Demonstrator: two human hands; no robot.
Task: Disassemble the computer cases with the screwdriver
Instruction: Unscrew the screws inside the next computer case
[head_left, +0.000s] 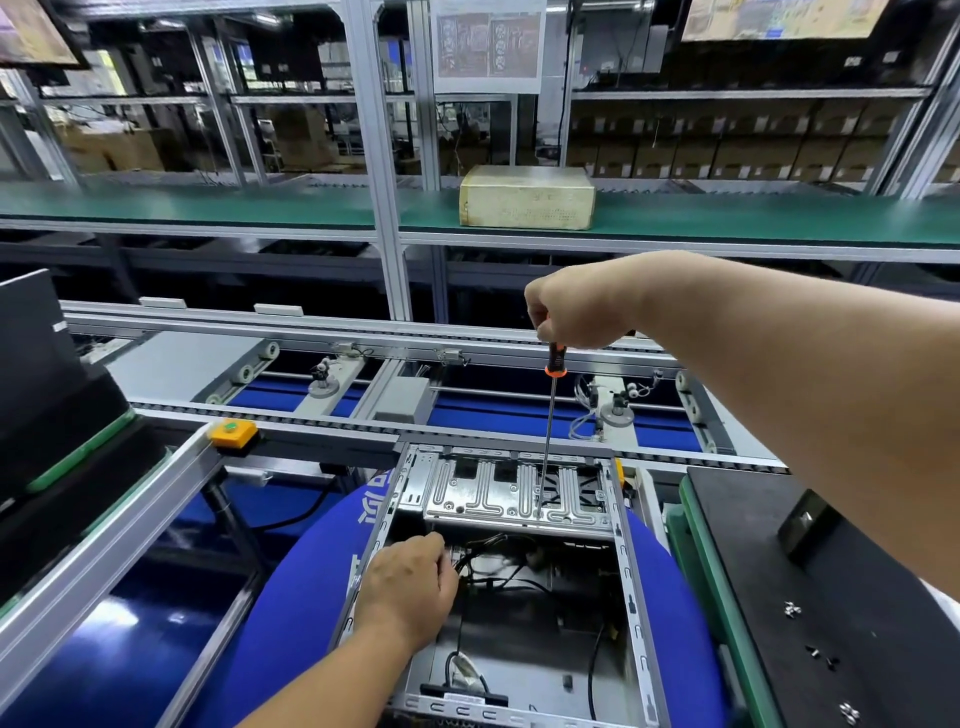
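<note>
I am holding the long screwdriver with the orange-and-black handle and thin steel shaft (549, 415) almost upright, its long axis running top to bottom with a slight lean, handle up and tip pointing down. The tip is meeting the ribbed silver drive-cage plate (514, 493) at the far end of the open grey metal computer case (498, 582), near that plate's right side; I cannot tell whether it is seated in a screw.

The case is lying open side up on a round blue cushion with white lettering (301, 613), its long sides running away from me. Inside the case, nearer to me than the plate, black cables (498, 561) are looping across the dark floor, and a small white-wrapped bundle (462, 670) is lying toward the near edge.

My right hand (576, 306) is raised high above the case, fingers wrapping tightly around the top of the handle, forearm reaching in from the right. My left hand (410, 587) is resting low at the case's left wall, knuckles up, fingers curling down among the cables; I cannot tell whether they are pinching anything.

Right of the case, small silver screws (792, 609) are lying loose on a black tabletop mat with a green edge (831, 597).
</note>
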